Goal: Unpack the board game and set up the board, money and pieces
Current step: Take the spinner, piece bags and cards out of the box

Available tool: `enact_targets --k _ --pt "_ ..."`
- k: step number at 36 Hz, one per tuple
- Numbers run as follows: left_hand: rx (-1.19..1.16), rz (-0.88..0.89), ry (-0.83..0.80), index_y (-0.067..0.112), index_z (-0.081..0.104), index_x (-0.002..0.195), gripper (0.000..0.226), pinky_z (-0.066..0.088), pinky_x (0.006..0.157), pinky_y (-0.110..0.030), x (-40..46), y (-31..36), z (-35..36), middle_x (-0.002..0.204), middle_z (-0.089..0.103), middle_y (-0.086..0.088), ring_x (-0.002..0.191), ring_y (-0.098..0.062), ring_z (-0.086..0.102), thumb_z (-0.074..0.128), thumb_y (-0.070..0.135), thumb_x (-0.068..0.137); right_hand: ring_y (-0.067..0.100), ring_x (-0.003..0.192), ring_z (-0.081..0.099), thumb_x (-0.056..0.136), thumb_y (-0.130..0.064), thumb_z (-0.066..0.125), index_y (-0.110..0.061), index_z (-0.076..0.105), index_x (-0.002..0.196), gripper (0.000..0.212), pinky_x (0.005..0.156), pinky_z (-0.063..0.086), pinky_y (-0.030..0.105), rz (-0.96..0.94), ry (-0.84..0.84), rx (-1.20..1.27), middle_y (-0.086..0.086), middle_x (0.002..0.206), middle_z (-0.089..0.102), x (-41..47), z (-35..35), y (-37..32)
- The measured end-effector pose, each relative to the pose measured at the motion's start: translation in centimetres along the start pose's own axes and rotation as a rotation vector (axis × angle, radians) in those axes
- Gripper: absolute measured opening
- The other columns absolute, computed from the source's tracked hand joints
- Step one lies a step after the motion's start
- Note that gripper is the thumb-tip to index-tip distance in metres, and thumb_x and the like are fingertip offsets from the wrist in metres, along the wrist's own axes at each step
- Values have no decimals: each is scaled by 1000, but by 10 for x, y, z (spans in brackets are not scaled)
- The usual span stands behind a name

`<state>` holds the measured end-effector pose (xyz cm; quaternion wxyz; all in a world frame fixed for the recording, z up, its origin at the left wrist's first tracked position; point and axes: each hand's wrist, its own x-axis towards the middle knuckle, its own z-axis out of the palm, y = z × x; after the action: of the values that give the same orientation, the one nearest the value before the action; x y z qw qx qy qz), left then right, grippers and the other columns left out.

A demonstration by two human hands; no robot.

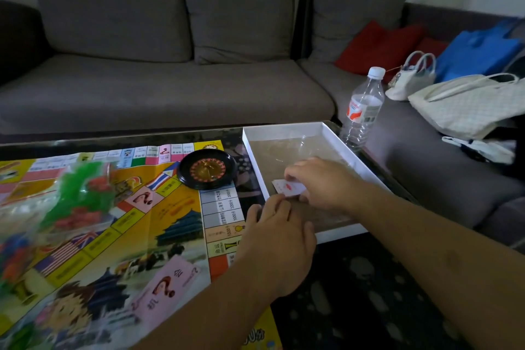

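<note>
Board [108, 224] lies unfolded with roulette wheel [206, 169] on it; my right hand [321, 182] pinches cards [289, 188] in the box [335, 136], left hand [277, 239] relaxed; money remains, I judge.

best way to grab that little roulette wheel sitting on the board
Take the roulette wheel by its raised black outer rim, coming straight down from above with fingers spread across opposite edges. It lies flat on the paper board, so nothing fits underneath, and the round rim gives the only firm hold. The near side looks freest to approach.
</note>
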<state>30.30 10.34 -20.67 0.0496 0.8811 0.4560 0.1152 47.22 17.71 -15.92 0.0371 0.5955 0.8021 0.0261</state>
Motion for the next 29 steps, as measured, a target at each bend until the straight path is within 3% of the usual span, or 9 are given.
enact_targets --k 5,9,13,16,20,25,29 --pt "-11 3 1 22 53 143 73 25 121 -47 0 0 0 150 49 4 146 -15 26 2 52 100 21 111 55 93 -22 69 -30 60 120 29 89 53 42 -73 53 -74 -7 120 65 -3 2 0" --pt "-23 -2 9 22 52 143 66 25 122 -47 0 0 0 153 47 4 148 -15 25 8 51 103 20 108 60 96 -26 65 -27 58 127 32 89 55 38 -136 66 -178 -4 124 66 -3 3 -2" --pt "-23 0 18 24 53 141 72 25 121 -47 0 1 0 152 47 5 149 -14 25 2 53 99 24 112 62 103 -31 52 -22 51 135 33 87 50 38 -187 45 -261 1 129 61 -6 2 1" --pt "-11 -8 17 22 55 138 73 26 121 -48 1 2 0 150 49 2 148 -16 26 1 53 99 24 107 63 104 -32 49 -23 51 130 28 87 56 42 -178 56 -267 2 124 63 -9 4 1" --pt "-17 -24 6 22 59 131 63 26 121 -49 1 1 2 143 53 1 145 -18 31 10 51 105 22 101 66 103 -27 54 -24 49 127 25 86 59 43 -139 64 -234 1 120 67 -9 6 2" --pt "-13 -34 10 23 59 130 63 27 121 -50 2 2 5 144 52 2 146 -17 29 9 53 106 20 105 64 98 -22 66 -23 43 133 42 83 59 36 -122 103 -274 2 123 63 -7 12 2" --pt "-7 -31 25 21 60 130 66 27 121 -50 2 2 5 143 53 1 146 -17 30 8 52 104 21 105 60 98 -19 62 -22 49 123 28 81 55 35 -78 146 -241 3 118 58 0 15 -2"
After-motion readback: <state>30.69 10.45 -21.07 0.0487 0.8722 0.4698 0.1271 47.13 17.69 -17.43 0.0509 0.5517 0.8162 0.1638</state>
